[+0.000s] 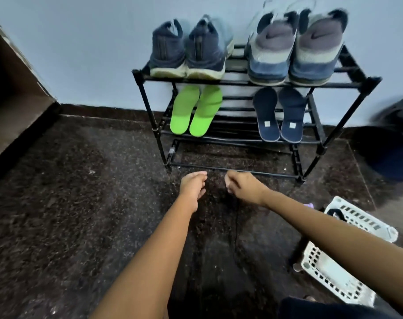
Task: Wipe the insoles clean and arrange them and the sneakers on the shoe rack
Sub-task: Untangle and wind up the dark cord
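- Left hand (192, 186) relaxed, right hand (240, 184) curled; both empty.
- Beyond them, shoe rack (237, 83): navy sneakers (205, 54) and grey-blue sneakers (272, 49) on top; green insoles (184, 111) and navy insoles (266, 113) beneath.

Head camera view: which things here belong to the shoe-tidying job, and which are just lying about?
Part of the job: shoe rack, dark blue sneakers, grey sneakers, green insoles, navy insoles.
Just lying about: white plastic basket, dark blurred container, brown cabinet.
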`<control>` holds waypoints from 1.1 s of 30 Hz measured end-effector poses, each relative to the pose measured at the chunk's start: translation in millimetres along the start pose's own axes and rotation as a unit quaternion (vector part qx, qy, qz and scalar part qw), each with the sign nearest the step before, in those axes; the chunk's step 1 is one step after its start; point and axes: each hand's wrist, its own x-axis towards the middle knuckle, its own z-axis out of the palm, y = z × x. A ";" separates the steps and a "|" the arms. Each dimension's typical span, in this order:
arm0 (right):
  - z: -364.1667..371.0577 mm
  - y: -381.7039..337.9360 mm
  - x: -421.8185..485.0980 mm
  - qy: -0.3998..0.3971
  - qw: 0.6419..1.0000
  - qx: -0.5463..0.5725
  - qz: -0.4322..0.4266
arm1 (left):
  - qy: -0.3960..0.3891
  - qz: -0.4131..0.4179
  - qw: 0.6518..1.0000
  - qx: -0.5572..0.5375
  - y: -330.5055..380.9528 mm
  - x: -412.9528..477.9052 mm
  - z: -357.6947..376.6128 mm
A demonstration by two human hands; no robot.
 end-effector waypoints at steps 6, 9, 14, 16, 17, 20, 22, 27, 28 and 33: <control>-74.8 -81.2 -18.8 0.104 0.993 0.037 -0.052 | -0.063 0.100 0.993 0.019 70.2 -66.0 -0.1; -106.3 -124.7 -38.9 0.135 0.986 0.035 -0.088 | -0.109 0.149 0.982 0.027 100.5 -111.3 -1.3; -144.3 -186.4 -72.5 0.207 0.970 0.066 -0.113 | -0.178 0.232 0.955 0.058 135.6 -179.5 -4.7; -152.6 -203.3 -84.5 0.251 0.956 0.105 -0.108 | -0.187 0.278 0.937 0.097 142.4 -197.5 -11.1; -154.9 -210.5 -92.4 0.273 0.948 0.129 -0.102 | -0.192 0.303 0.926 0.120 143.8 -205.7 -16.4; -154.6 -225.6 -114.9 0.332 0.913 0.216 -0.092 | -0.192 0.350 0.901 0.168 141.1 -221.7 -35.1; -151.3 -226.9 -130.0 0.359 0.877 0.309 -0.083 | -0.188 0.352 0.897 0.188 131.6 -226.1 -50.2; -157.7 -196.8 -160.5 0.426 0.807 0.409 0.002 | -0.171 0.364 0.849 0.343 117.7 -223.8 -85.7; -162.2 -190.2 -164.6 0.442 0.792 0.420 0.019 | -0.175 0.361 0.846 0.351 118.1 -224.6 -90.1; -182.6 -167.0 -173.4 0.517 0.688 0.503 0.079 | -0.172 0.360 0.842 0.362 116.8 -219.2 -111.5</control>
